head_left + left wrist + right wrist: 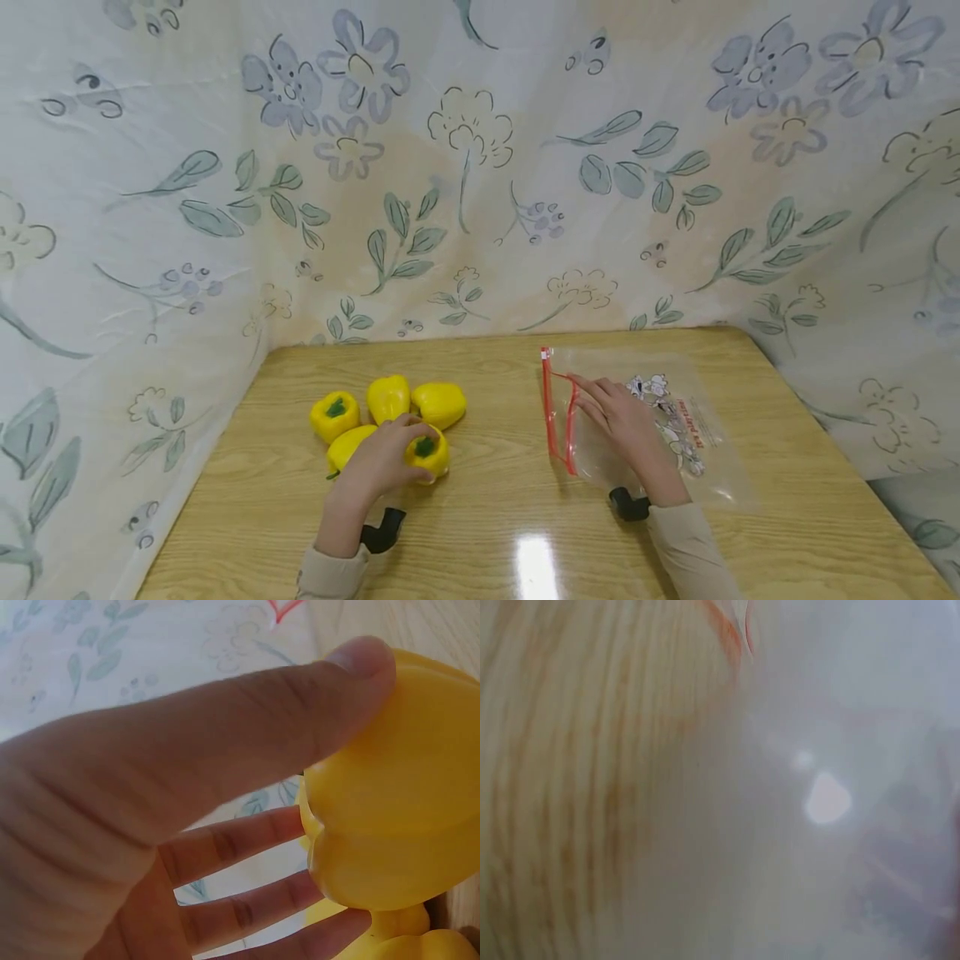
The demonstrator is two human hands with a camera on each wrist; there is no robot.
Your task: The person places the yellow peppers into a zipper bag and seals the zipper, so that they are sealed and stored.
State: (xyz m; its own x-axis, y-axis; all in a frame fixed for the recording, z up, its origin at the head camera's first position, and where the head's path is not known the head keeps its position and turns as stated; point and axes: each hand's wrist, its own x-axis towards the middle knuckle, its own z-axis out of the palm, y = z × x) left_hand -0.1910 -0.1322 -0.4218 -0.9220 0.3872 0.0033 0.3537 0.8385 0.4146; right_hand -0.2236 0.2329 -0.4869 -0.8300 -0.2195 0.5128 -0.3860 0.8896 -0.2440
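In the head view my left hand (378, 462) grips a yellow bell pepper (437, 457) with a green stem, thumb on the near side and fingers over the far side. The left wrist view shows the thumb and fingertips of the left hand (195, 802) against that yellow pepper (405, 780). My right hand (626, 425) is at the red-edged mouth of a clear zip bag (693, 375), its fingertips by the upper red strip; the mouth stands parted. Clear plastic (817, 870) fills much of the right wrist view, which does not show the hand's fingers clearly.
Several other yellow peppers lie around the left hand, among them one at the far left (330, 418), one at the back (387, 397) and one to its right (441, 403). The wooden table (495, 500) meets a flower-patterned cloth (465, 250) behind and at both sides.
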